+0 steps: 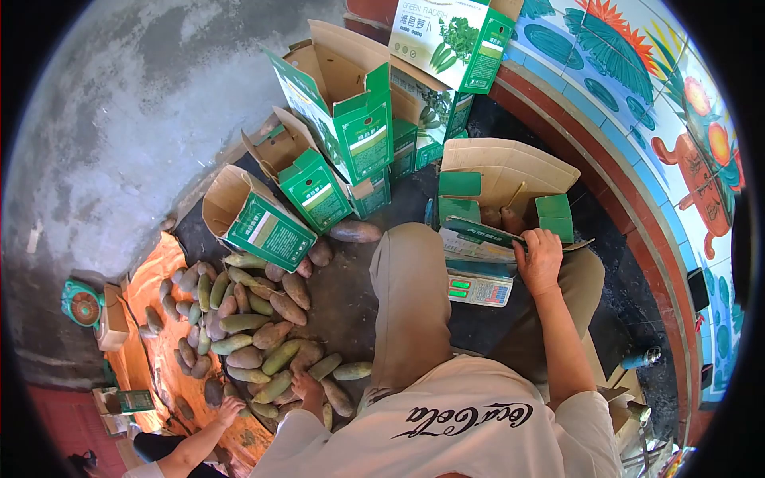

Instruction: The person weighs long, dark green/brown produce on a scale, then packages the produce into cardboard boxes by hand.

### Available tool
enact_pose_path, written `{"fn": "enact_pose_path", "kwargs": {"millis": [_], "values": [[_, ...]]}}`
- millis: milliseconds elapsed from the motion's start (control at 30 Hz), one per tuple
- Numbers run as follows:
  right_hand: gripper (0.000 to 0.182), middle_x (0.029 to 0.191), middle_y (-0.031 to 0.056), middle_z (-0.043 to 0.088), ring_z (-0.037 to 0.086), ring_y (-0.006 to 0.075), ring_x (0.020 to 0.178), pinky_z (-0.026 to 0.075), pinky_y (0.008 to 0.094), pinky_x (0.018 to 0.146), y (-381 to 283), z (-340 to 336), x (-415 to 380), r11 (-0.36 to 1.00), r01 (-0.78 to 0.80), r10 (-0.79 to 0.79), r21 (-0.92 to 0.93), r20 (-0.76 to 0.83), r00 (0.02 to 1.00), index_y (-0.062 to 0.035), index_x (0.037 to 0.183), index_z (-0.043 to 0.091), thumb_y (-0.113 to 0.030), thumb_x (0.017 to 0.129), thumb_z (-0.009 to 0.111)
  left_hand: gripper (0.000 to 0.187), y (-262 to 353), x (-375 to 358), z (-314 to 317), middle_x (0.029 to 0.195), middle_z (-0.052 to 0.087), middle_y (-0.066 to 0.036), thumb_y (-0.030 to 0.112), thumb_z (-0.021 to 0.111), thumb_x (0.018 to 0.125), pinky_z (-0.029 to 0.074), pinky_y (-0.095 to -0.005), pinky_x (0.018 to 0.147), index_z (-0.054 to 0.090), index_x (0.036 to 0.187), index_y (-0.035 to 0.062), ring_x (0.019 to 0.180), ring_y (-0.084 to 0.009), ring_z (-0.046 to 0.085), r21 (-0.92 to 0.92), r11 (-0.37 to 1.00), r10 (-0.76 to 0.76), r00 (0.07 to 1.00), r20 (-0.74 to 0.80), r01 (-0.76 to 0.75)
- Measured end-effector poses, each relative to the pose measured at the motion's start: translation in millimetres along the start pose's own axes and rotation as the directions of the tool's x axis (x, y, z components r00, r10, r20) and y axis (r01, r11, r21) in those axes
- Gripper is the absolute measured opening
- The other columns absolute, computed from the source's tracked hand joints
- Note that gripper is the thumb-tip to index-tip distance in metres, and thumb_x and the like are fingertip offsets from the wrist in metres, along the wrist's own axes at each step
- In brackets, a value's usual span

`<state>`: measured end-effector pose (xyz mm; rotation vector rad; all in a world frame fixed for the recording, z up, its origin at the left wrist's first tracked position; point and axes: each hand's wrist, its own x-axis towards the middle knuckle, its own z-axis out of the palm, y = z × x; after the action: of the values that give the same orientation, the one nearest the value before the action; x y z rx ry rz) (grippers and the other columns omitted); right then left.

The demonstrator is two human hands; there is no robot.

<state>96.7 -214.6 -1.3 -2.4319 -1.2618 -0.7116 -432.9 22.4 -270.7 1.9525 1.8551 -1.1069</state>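
My right hand (541, 256) grips the front flap (483, 233) of an open green-and-brown carton (510, 171). Inside the carton, a few reddish-brown radishes (511, 220) show. The carton sits on a scale (478, 288) with green lit digits, between my knees. Down at the left, my left hand (308, 390) is at the near side of the radish pile, its bent fingers against a brownish radish (306, 356). Green and brown radishes (244, 323) lie heaped around it.
Open green cartons (368, 135) stand beyond the pile, one (267, 231) tilted beside it. Another person's hand (231, 409) reaches over the orange sheet (137, 358) at lower left. A green fan-like device (82, 303) is at far left, a bottle (641, 358) at right, and a tiled wall (673, 187) curves along the right.
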Motion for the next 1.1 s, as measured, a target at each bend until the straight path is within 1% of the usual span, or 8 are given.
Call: {"fn": "enact_pose_path", "kwargs": {"millis": [267, 567, 667, 700, 767, 867, 967, 1100], "values": [[0.022, 0.076, 0.0085, 0.052, 0.053, 0.0287, 0.075, 0.040, 0.0396, 0.068, 0, 1, 0, 1.000, -0.001, 0.001, -0.006, -0.009, 1.000, -0.0090, 0.083, 0.055, -0.016, 0.072, 0.073, 0.044, -4, 45, 66, 0.132, 0.050, -0.015, 0.025, 0.059, 0.088, 0.045, -0.0406, 0.098, 0.049, 0.126, 0.0070, 0.120, -0.0299, 0.054, -0.130, 0.991, -0.033, 0.999, 0.010, 0.034], [0.022, 0.076, 0.0081, 0.052, 0.053, 0.0282, 0.075, 0.040, 0.0392, 0.068, -1, 1, 0, 1.000, -0.002, 0.002, -0.003, -0.017, 1.000, -0.0093, 0.083, 0.055, -0.016, 0.071, 0.073, 0.058, 13, 0, 25, 0.132, 0.053, -0.018, 0.031, 0.075, 0.075, 0.049, -0.0386, 0.095, 0.056, 0.121, 0.0002, 0.120, -0.0270, 0.056, -0.225, 0.968, -0.066, 0.979, 0.193, 0.110], [0.022, 0.076, 0.0079, 0.052, 0.053, 0.0280, 0.074, 0.040, 0.0392, 0.068, 0, 2, 0, 1.000, -0.007, 0.007, -0.004, -0.016, 1.000, -0.0094, 0.083, 0.055, -0.016, 0.072, 0.073, 0.051, 12, 15, 55, 0.106, 0.068, -0.016, 0.033, 0.079, 0.073, 0.055, -0.0385, 0.072, 0.063, 0.110, 0.0010, 0.098, -0.0281, 0.067, -0.349, 0.934, -0.089, 0.996, -0.009, 0.080], [0.022, 0.076, 0.0079, 0.052, 0.053, 0.0280, 0.074, 0.040, 0.0392, 0.068, 0, 2, 0, 1.000, -0.009, 0.009, -0.002, -0.017, 1.000, -0.0094, 0.083, 0.055, -0.016, 0.072, 0.073, 0.053, 5, 64, 98, 0.104, 0.068, -0.016, 0.034, 0.080, 0.072, 0.055, -0.0379, 0.072, 0.063, 0.109, 0.0003, 0.096, -0.0271, 0.068, -0.469, 0.877, -0.062, 0.993, 0.104, 0.104], [0.022, 0.076, 0.0079, 0.052, 0.052, 0.0279, 0.075, 0.040, 0.0392, 0.068, -1, 1, 0, 1.000, -0.012, 0.012, 0.004, -0.021, 1.000, -0.0093, 0.083, 0.055, -0.016, 0.072, 0.073, 0.055, 10, 66, 82, 0.102, 0.069, -0.017, 0.035, 0.081, 0.071, 0.055, -0.0366, 0.072, 0.063, 0.108, -0.0011, 0.092, -0.0250, 0.069, -0.654, 0.721, -0.005, 0.945, 0.326, 0.230], [0.022, 0.076, 0.0076, 0.051, 0.052, 0.0274, 0.074, 0.039, 0.0393, 0.068, -2, 0, 1, 1.000, -0.019, 0.019, 0.010, -0.031, 0.999, -0.0095, 0.083, 0.054, -0.016, 0.072, 0.073, 0.058, 31, -8, 19, 0.094, 0.070, -0.019, 0.039, 0.077, 0.071, 0.052, -0.0389, 0.083, 0.063, 0.110, -0.0023, 0.092, -0.0284, 0.069, -0.610, 0.776, -0.013, 0.970, 0.242, 0.163], [0.023, 0.075, 0.0072, 0.051, 0.051, 0.0270, 0.074, 0.039, 0.0392, 0.068, -2, -1, 0, 1.000, -0.011, 0.012, 0.022, -0.049, 0.999, -0.0098, 0.081, 0.053, -0.016, 0.072, 0.073, 0.057, 40, -18, 3, 0.085, 0.071, -0.015, 0.043, 0.074, 0.073, 0.054, -0.0393, 0.075, 0.065, 0.107, -0.0014, 0.084, -0.0248, 0.070, -0.608, 0.789, -0.064, 0.996, 0.057, 0.085], [0.024, 0.075, 0.0067, 0.050, 0.050, 0.0265, 0.073, 0.039, 0.0390, 0.067, -2, -1, -1, 0.999, -0.008, 0.011, 0.052, -0.070, 0.997, -0.0100, 0.080, 0.051, -0.015, 0.071, 0.073, 0.057, 39, 36, 15, 0.085, 0.070, -0.015, 0.047, 0.072, 0.075, 0.053, -0.0377, 0.064, 0.066, 0.105, -0.0015, 0.077, -0.0207, 0.069, -0.627, 0.766, -0.046, 0.986, 0.163, 0.139]]}}
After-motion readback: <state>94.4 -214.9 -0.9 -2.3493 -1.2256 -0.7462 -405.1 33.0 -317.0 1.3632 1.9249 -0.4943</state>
